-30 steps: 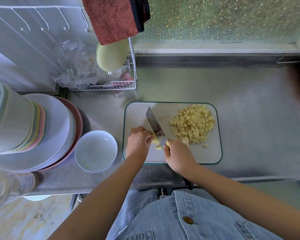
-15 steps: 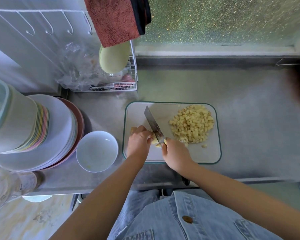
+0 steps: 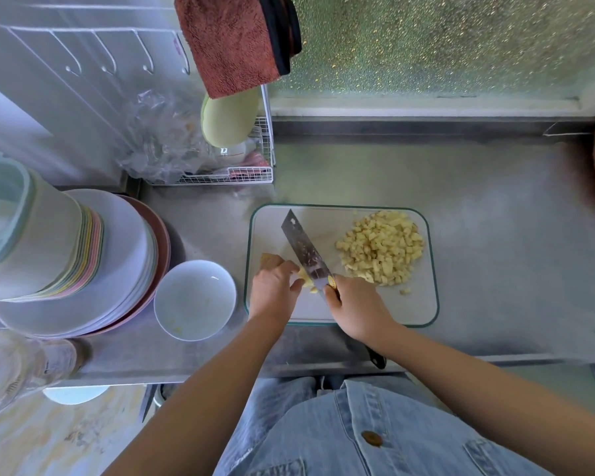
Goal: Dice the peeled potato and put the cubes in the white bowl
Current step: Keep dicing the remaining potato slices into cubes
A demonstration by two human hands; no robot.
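Your left hand (image 3: 273,290) is curling over a piece of peeled potato (image 3: 304,278) on the cutting board (image 3: 413,307), while your right hand (image 3: 356,309) is gripping the knife (image 3: 304,254) by its handle, the blade meeting the potato between your hands. The diced cubes (image 3: 380,250) are lying heaped beyond your right hand, and the white bowl (image 3: 193,293) is sitting on the tabletop (image 3: 495,252) just left of your left hand.

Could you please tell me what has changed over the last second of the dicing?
Very little. The right hand still grips the knife, whose blade has only rocked slightly over the potato piece that the left hand holds. Nothing was picked up or let go. The pile of cubes, the cutting board and the white bowl stayed where they were.
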